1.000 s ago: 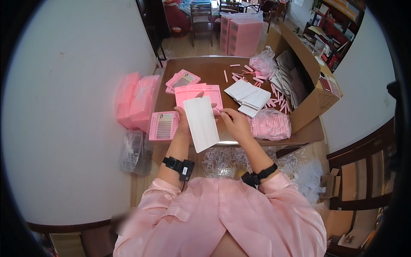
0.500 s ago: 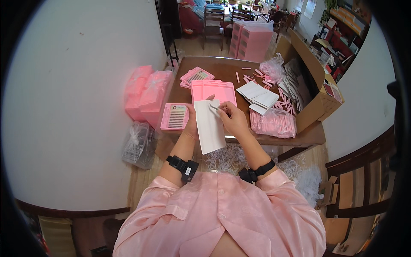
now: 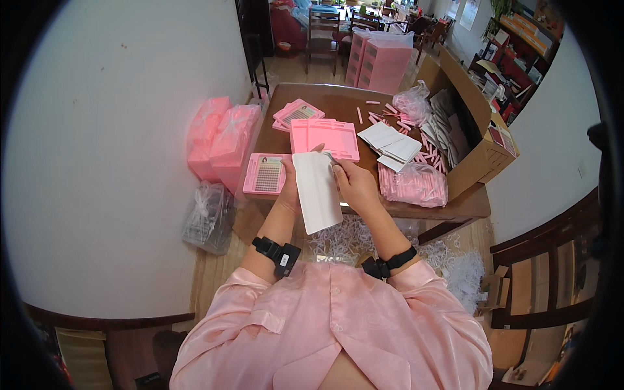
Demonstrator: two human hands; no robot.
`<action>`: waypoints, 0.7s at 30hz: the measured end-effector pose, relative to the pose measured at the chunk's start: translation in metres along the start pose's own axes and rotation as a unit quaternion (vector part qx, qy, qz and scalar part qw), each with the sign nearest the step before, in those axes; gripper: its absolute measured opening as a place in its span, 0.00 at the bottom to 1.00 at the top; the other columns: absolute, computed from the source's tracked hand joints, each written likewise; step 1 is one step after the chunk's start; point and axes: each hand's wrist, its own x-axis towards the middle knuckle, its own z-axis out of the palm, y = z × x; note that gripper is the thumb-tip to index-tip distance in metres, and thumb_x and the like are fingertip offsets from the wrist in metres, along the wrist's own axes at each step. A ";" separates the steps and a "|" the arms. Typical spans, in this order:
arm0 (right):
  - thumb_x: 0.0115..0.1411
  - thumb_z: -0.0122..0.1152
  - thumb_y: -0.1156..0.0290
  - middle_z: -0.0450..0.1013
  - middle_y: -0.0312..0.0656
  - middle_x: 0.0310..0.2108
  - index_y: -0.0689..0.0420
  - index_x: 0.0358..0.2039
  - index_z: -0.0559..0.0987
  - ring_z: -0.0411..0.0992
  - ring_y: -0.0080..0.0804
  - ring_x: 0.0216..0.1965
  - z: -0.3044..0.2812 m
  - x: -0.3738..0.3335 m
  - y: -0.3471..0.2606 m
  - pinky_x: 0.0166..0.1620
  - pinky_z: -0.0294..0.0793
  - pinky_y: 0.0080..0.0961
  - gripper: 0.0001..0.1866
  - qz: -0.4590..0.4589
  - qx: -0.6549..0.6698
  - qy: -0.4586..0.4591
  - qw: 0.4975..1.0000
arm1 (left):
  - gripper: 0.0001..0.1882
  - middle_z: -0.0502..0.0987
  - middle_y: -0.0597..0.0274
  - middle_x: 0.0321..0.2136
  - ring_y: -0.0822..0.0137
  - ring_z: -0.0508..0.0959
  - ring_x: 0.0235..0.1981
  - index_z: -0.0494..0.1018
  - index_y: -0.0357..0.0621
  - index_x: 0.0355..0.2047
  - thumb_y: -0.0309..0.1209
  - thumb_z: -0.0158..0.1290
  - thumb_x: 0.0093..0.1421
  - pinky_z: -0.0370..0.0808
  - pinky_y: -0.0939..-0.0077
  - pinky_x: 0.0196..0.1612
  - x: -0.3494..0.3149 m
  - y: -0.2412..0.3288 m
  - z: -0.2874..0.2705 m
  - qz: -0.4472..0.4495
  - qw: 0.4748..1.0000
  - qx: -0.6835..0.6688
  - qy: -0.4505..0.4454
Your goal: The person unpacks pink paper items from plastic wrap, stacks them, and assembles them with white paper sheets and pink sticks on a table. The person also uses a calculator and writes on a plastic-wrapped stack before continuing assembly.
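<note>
Over the table's near edge I hold a long white paper packet point(image 3: 317, 195), tilted, its top end away from me. My left hand point(image 3: 290, 184) is closed round its left edge, with fingertips showing above the top. At the top right corner, my right hand point(image 3: 355, 184) pinches a slim grey metal-looking piece point(image 3: 330, 157); its kind is too small to tell. Beside my left hand lies a pink tray point(image 3: 266, 174) with a card of dark lash rows. Just beyond the packet are stacked pink trays point(image 3: 325, 138).
On the brown table point(image 3: 354, 101) are more lash trays point(image 3: 300, 113), white packets point(image 3: 392, 144), scattered pink tubes point(image 3: 376, 119) and a bag of pink pieces point(image 3: 413, 185). An open cardboard box point(image 3: 484, 159) stands right. Pink bundles point(image 3: 224, 140) stand left; shredded paper point(image 3: 344, 239) covers floor below.
The right fingers have shifted slightly at the packet's top corner, and less of the grey piece shows. The left hand keeps its hold on the packet.
</note>
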 end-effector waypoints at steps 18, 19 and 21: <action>0.60 0.55 0.66 0.76 0.50 0.27 0.57 0.35 0.79 0.75 0.46 0.29 -0.018 -0.037 0.039 0.37 0.73 0.41 0.09 -0.118 -0.205 -0.447 0.863 | 0.60 0.74 0.44 0.52 0.49 0.80 0.45 0.56 0.55 0.69 0.83 0.38 0.45 0.81 0.44 0.46 -0.013 0.047 -0.064 0.088 0.990 -0.044 0.103; 0.60 0.55 0.66 0.76 0.50 0.28 0.57 0.35 0.79 0.75 0.46 0.30 -0.025 -0.040 0.042 0.37 0.73 0.42 0.09 -0.100 -0.299 -0.531 0.786 | 0.60 0.74 0.43 0.51 0.49 0.80 0.45 0.55 0.55 0.69 0.83 0.37 0.45 0.81 0.45 0.46 -0.017 0.055 -0.071 0.096 0.987 -0.023 0.129; 0.62 0.54 0.62 0.78 0.51 0.31 0.56 0.35 0.81 0.76 0.50 0.34 -0.031 -0.035 0.040 0.39 0.74 0.43 0.13 -0.064 -0.186 -0.450 0.871 | 0.61 0.74 0.44 0.53 0.51 0.80 0.46 0.55 0.54 0.69 0.83 0.36 0.45 0.81 0.46 0.46 -0.020 0.059 -0.073 0.078 0.991 -0.026 0.104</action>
